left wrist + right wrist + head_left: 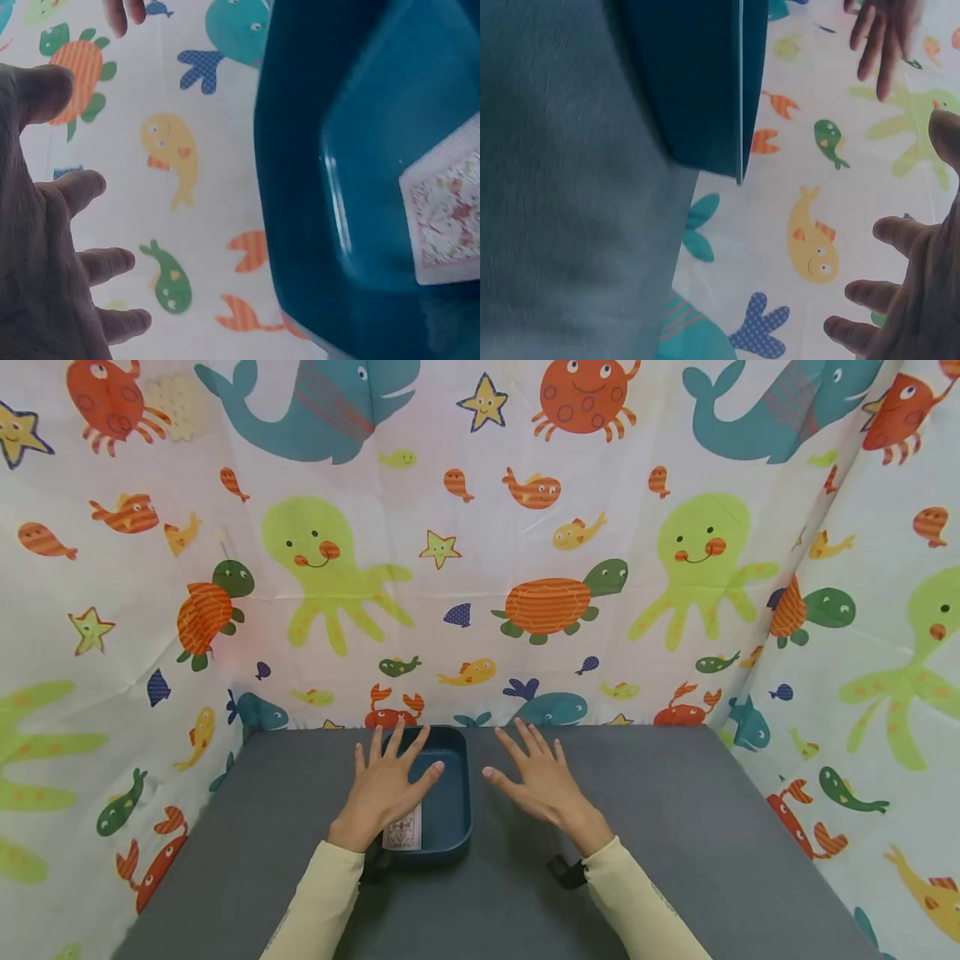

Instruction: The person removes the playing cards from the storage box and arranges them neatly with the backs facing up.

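We hold both hands empty, fingers spread wide: our left hand (384,792) hovers above the nine o'clock side of the tray (450,802), our right hand (542,783) beyond its three o'clock side. The tray sits toward eleven o'clock on the table (675,827), with a card (407,833) inside at seven.

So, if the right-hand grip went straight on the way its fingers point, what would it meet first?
Probably the printed cloth behind the table: the right-hand grip points forward and slightly left, and the blue tray looks just left of that line. Depth is unclear, though.
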### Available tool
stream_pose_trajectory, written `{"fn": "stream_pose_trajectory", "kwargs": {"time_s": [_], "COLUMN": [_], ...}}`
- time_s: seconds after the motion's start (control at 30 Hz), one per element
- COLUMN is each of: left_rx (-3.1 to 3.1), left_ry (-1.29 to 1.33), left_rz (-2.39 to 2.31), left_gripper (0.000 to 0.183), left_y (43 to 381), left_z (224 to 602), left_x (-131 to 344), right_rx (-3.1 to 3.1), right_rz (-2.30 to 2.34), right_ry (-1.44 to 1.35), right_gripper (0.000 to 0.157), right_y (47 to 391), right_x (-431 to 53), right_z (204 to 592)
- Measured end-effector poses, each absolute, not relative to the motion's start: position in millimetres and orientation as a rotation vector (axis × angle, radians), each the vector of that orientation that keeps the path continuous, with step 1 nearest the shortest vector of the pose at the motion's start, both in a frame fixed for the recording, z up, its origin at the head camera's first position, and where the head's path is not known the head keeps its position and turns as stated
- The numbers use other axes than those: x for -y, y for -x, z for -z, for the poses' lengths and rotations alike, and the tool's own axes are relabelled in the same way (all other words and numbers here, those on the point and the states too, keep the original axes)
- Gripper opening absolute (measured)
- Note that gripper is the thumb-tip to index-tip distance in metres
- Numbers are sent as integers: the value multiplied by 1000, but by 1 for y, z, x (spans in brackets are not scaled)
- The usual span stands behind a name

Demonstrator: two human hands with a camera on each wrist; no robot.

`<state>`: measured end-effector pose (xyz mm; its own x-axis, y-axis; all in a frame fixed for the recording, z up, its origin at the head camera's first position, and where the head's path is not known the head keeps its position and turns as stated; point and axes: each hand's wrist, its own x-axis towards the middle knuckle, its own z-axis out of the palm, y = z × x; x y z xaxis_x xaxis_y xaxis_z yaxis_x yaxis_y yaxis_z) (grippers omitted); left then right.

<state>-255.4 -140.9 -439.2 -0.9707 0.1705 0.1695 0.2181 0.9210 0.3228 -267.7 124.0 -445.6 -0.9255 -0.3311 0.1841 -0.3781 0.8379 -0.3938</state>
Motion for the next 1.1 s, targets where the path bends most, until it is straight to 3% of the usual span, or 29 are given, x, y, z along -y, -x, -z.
{"fn": "stream_pose_trajectory", "kwargs": {"time_s": [0.5, 1.1], "left_rx": [2940, 2878], "left_ry": [146, -25], "left_rz": [602, 1022], "left_gripper": [69, 73], "left_y": [246, 239], "left_z": [459, 482], "left_x": [182, 222], "right_rx": [2818, 2734], "right_rz": [-943, -1159], "right_ry": [-608, -761], "right_gripper": [73, 69], "right_y": [258, 254], "right_x": [-92, -47], "right_z": [459, 470]}}
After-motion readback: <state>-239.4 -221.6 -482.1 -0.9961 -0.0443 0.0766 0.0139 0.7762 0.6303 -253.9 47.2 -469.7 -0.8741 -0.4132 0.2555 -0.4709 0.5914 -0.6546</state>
